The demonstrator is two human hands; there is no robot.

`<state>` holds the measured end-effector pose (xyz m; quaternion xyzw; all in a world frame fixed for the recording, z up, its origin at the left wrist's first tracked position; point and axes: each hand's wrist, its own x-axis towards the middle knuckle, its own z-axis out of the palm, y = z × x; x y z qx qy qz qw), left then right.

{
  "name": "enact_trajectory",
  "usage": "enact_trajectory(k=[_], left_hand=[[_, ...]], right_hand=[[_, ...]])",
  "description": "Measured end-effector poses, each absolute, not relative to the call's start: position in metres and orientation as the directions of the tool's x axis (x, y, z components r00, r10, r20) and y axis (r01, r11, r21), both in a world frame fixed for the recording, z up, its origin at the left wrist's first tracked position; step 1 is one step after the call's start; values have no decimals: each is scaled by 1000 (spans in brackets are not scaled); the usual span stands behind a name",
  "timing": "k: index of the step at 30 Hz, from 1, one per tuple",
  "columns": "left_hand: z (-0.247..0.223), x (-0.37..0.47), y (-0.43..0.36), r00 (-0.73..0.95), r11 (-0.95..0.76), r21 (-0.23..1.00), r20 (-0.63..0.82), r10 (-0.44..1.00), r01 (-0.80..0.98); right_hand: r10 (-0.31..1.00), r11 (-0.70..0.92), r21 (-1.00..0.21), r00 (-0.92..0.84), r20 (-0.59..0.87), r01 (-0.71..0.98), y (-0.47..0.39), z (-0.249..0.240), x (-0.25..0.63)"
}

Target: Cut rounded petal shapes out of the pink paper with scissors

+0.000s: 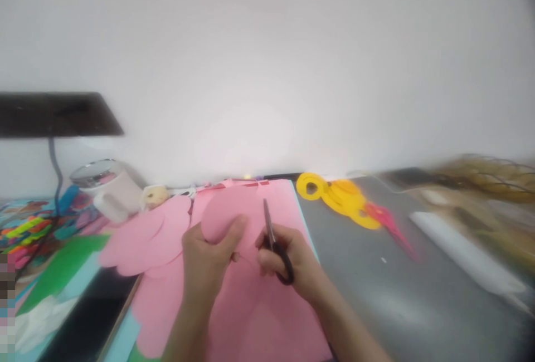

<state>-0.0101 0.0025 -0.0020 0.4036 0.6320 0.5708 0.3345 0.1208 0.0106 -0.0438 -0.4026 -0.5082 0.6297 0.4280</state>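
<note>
My left hand pinches a rounded piece of pink paper, thumb on top of it. In my right hand is a pair of scissors with black handles, its blades pointing up and away from me. The blades stand just right of the paper piece, apart from it. Beneath both hands lies a large pink sheet. More pink paper shapes with scalloped edges are piled to the left of my left hand.
Yellow paper rings and pink scissors lie right on the grey table. A white power strip is farther right. At left are a white mug, a black tablet-like slab and green paper.
</note>
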Motion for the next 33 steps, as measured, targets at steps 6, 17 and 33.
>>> enact_trajectory(k=[6,17,33], left_hand=[[-3,-9,3,-427,15,1000,-5,904,22],[-6,-7,6,-479,-10,999,-10,878,-39],[-5,-3,5,-523,15,1000,-2,852,22]], right_hand=[[954,-65,-980,-298,-6,-187,10,-40,121],[912,-58,-962,-407,58,-267,8,-46,116],[921,6,-972,-377,96,-234,7,-42,114]])
